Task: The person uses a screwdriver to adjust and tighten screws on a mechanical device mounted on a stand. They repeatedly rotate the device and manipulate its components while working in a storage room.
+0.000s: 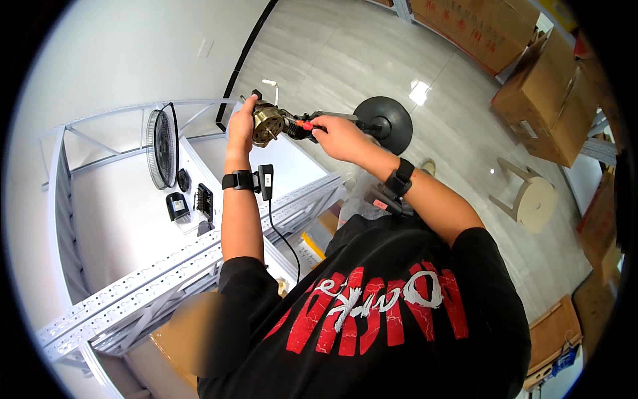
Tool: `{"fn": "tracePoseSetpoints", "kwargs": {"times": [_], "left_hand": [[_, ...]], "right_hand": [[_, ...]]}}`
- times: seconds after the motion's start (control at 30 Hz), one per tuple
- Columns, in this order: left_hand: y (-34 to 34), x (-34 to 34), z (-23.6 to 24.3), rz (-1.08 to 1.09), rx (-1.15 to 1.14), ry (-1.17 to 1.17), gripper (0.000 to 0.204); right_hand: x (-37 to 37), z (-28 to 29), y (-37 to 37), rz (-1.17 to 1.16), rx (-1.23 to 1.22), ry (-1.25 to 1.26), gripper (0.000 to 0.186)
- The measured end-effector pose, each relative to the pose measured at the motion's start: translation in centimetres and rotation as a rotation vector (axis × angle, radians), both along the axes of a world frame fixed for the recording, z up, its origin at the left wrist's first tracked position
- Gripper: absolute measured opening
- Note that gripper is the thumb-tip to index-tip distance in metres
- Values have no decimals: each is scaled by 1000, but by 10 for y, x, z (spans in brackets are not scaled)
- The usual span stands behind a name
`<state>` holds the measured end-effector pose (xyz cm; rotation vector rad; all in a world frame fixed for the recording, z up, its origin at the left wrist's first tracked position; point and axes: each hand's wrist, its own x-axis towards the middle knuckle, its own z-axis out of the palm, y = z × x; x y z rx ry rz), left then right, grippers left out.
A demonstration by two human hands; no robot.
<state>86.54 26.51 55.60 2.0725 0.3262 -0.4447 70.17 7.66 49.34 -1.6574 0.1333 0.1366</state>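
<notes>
My left hand is closed on the side of a brass-coloured fan motor, whose shaft points down. The motor sits at the head of a dark stand with a round black base on the floor. In the fingers of my right hand is a screwdriver with a red handle, its tip end by the dark joint beside the motor. Just what its tip touches is too small to make out. Behind the motor a small white part sticks up.
On the white shelf at left are a black fan guard, a black motor cover and a dark control part. A metal shelf rail runs below. At right stand a beige stool and a cardboard box.
</notes>
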Motion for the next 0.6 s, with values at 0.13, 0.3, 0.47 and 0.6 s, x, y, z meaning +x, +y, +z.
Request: {"fn": "tracePoseSetpoints", "kwargs": {"times": [0.13, 0.3, 0.47, 0.6], "left_hand": [[-11, -5, 4, 18, 33, -17, 50], [-1, -2, -5, 35, 4, -20, 49], [0, -2, -5, 22, 28, -44, 51], [1, -3, -6, 23, 33, -61, 51]], "right_hand": [[8, -4, -4, -17, -13, -7, 26], [15, 1, -4, 48, -63, 13, 30], [15, -2, 3, 35, -41, 16, 30], [13, -4, 7, 36, -43, 24, 30]]}}
